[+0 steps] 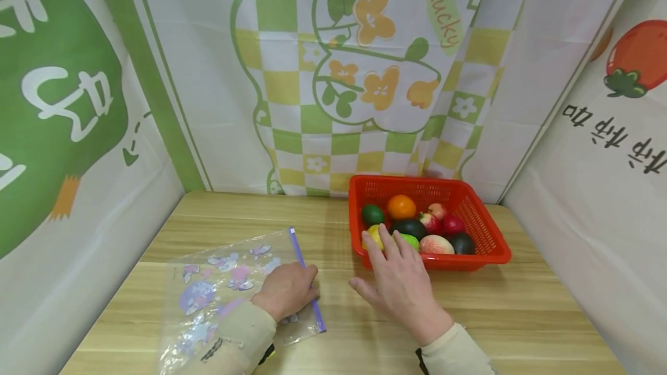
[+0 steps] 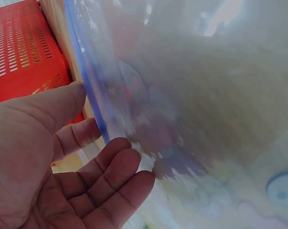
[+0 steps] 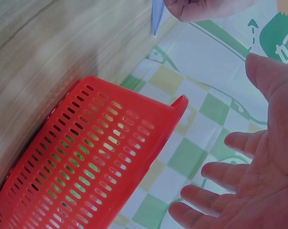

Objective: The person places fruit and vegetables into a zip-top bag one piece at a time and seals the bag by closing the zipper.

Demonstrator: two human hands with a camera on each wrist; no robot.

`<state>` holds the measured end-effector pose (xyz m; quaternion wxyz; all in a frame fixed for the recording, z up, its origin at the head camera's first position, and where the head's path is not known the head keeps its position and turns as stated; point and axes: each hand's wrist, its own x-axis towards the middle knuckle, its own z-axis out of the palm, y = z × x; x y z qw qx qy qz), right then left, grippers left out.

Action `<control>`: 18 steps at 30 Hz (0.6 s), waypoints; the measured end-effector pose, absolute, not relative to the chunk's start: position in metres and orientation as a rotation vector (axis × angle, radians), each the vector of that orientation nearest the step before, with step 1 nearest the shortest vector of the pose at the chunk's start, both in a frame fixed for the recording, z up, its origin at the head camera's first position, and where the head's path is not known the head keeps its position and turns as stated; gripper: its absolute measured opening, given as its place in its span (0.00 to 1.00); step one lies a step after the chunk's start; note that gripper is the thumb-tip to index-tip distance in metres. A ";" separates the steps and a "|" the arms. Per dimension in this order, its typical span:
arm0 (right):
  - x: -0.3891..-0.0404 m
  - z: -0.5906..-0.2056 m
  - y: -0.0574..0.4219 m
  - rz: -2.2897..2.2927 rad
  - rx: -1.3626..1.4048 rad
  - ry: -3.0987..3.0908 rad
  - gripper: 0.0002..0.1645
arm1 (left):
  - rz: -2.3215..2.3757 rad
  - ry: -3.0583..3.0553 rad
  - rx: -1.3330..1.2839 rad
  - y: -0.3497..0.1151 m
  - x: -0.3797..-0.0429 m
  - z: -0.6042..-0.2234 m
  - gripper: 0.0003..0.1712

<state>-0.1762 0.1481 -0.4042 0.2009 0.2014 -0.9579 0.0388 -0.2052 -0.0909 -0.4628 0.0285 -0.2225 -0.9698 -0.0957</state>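
Observation:
A clear zip bag [image 1: 200, 274] with purple and pink prints lies flat on the table at the left. My left hand [image 1: 289, 289] pinches its blue zip edge [image 1: 298, 245] between thumb and forefinger, as the left wrist view also shows; the other fingers lie against the plastic. My right hand [image 1: 398, 285] is spread, palm down, at the near side of a red basket [image 1: 492, 253]. Its fingertips overlap a yellow fruit [image 1: 369, 240] and a green one [image 1: 410, 241] in the head view. In the right wrist view the right hand [image 3: 249, 176] holds nothing.
The basket also holds an orange [image 1: 401, 207], a peach [image 1: 436, 245], red fruits and several dark green ones. It stands at the back right of the wooden table [image 1: 531, 317]. Printed cloth [image 1: 292, 155] walls the back and both sides.

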 end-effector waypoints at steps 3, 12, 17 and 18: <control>-0.176 -0.405 0.147 0.115 0.581 -2.662 0.52 | -0.290 -3.011 -0.640 -0.089 -0.205 -0.463 0.12; -0.170 -0.406 0.136 0.134 0.649 -2.606 0.45 | -0.313 -3.033 -0.540 -0.088 -0.206 -0.469 0.06; -0.168 -0.406 0.132 0.151 0.673 -2.603 0.41 | -0.431 -3.047 -0.513 -0.090 -0.207 -0.469 0.05; -0.168 -0.407 0.132 0.159 0.678 -2.602 0.40 | -0.453 -3.042 -0.512 -0.090 -0.207 -0.468 0.05</control>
